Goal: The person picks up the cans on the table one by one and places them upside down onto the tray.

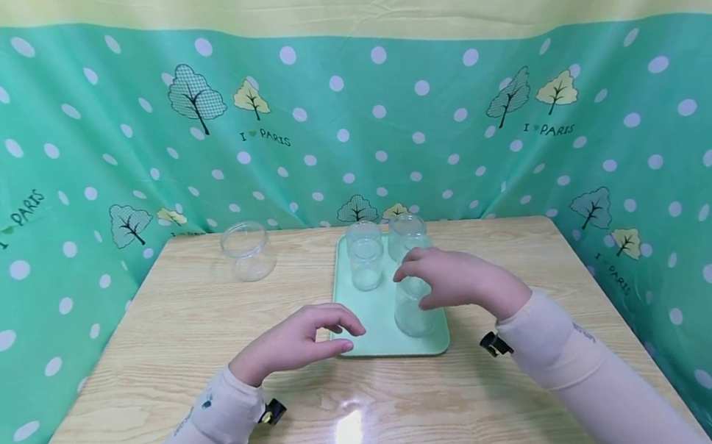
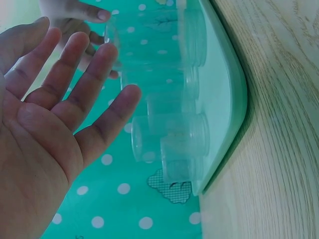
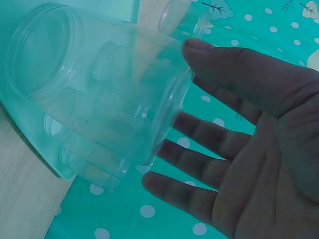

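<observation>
My right hand is at the top of a clear jar standing at the near right of a pale green tray. In the right wrist view the thumb overlaps the jar's rim, and the other fingers reach around its far side, extended and loosely spread. Whether they touch the jar, I cannot tell. My left hand hovers by the tray's near left corner, fingers slightly bent and holding nothing. Farther back on the tray are more clear containers, one at left and one at right.
Off the tray, a wide clear jar stands on the wooden table toward the back left. A green dotted curtain hangs behind the table and along both sides. Light glares off the table's front.
</observation>
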A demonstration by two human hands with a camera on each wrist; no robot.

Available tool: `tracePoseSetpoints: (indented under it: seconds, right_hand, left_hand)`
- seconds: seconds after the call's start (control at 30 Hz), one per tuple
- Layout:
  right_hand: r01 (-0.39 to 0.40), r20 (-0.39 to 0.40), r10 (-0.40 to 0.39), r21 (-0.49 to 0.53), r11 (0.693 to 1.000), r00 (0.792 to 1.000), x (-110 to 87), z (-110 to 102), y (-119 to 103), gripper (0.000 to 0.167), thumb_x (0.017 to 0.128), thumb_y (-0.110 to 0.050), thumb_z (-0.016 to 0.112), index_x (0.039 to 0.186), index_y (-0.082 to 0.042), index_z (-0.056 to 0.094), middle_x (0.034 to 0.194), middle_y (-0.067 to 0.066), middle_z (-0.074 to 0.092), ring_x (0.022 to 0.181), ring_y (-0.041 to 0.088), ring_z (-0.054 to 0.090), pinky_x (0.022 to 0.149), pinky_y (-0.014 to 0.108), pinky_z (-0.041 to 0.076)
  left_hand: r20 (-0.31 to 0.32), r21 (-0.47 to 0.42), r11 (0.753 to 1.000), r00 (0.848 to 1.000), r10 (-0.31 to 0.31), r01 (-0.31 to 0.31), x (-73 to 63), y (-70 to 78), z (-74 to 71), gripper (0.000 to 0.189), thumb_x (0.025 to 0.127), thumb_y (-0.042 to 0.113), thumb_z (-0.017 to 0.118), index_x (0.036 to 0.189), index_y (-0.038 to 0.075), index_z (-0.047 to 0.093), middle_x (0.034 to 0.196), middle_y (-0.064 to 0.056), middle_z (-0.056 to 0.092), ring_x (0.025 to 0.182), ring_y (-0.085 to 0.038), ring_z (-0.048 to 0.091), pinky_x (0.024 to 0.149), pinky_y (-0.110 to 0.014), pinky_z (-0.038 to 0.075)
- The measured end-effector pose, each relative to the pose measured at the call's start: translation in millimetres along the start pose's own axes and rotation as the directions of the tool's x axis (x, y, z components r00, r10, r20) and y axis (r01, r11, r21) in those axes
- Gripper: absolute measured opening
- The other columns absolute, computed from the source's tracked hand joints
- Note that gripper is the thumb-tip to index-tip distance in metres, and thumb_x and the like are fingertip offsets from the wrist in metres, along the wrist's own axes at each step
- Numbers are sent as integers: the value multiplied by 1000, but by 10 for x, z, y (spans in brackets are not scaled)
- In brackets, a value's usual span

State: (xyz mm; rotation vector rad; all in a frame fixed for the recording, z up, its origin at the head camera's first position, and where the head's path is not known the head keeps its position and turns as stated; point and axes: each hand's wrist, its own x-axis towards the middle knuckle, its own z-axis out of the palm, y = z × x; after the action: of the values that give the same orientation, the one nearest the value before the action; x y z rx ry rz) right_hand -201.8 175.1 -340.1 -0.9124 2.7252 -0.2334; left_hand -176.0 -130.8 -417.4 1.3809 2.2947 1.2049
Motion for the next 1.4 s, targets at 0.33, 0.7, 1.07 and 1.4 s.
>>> tracePoseSetpoints:
  seconds: [0.33,0.7,1.07,1.4]
  right_hand:
    - [39,-81,-39,-7,999,996,-28,85,41,47,88,-21,81,132,-17,67,144,8,55,130,28,56,102,43,53]
    - [75,-255,-72,3,997,964,-139,220,70,39,93,-26,77,130,-17,68,139,5,58,128,26,58,103,42,53]
    - [141,-428,-128,-2,990,895,-205,366,106,36,93,-24,78,127,-19,69,134,1,61,129,22,57,104,42,53]
    - [211,-544,-169,15,977,822,-316,514,121,34,94,-23,76,127,-20,68,135,-1,61,130,20,57,105,42,52]
  left_hand:
    - [-1,-4,1000,1000,-6,6,-2,-2,-13,18,102,23,66,119,25,69,118,10,69,113,-12,65,99,-42,55]
    - [-8,0,1000,1000,-10,10,0,25,-26,18,102,28,65,120,25,69,118,10,69,113,-12,65,100,-39,55]
    - [-16,12,1000,1000,6,-6,-23,11,-34,18,102,27,65,120,25,69,118,9,69,113,-12,65,100,-41,55]
    - [-27,16,1000,1000,16,-15,-29,62,-59,18,102,25,66,120,23,69,119,8,69,114,-13,65,101,-41,54]
